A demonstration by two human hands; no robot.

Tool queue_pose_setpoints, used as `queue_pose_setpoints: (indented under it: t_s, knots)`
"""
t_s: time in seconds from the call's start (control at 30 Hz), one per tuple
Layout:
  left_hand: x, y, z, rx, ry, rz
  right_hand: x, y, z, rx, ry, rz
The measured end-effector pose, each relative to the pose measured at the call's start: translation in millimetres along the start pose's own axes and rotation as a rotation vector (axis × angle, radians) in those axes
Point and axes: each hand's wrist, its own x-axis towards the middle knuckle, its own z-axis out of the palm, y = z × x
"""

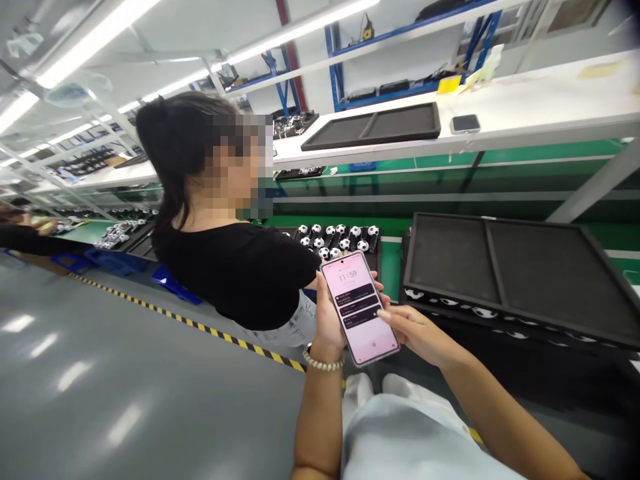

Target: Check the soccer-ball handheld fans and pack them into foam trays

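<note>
**Smartphone (360,308) resting in the left hand (327,321)**

The left hand is gripping it along one edge, while the right hand (413,333) is hovering half-curled, fingertips (384,316) at the phone's edge. A loose grip could let it slip onto the grey floor (150,387) left of the phone. Right of the phone, a black tray (515,267) is limiting room; leftward, space is opening.
</note>
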Motion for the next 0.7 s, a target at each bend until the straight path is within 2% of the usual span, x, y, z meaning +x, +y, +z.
queue_pose_setpoints:
  t_s: [0.2,0.33,0.47,0.7]
  knots:
    - [-1.1,-0.8,-0.9,0.014,-0.007,-0.005,1.4,-1.8,2.8,0.007,0.051,-0.002]
    - [0.0,-2.1,-4.2,-0.01,0.04,0.017,5.7,-13.4,7.9,-0.028,0.106,-0.1]
    - [1.7,-3.1,-8.8,0.013,0.112,0.022,15.2,-15.8,7.5,-0.053,0.091,-0.118]
    - [3.3,-1.2,-10.7,0.066,0.167,-0.001,24.8,-7.7,1.2,-0.084,0.031,-0.15]
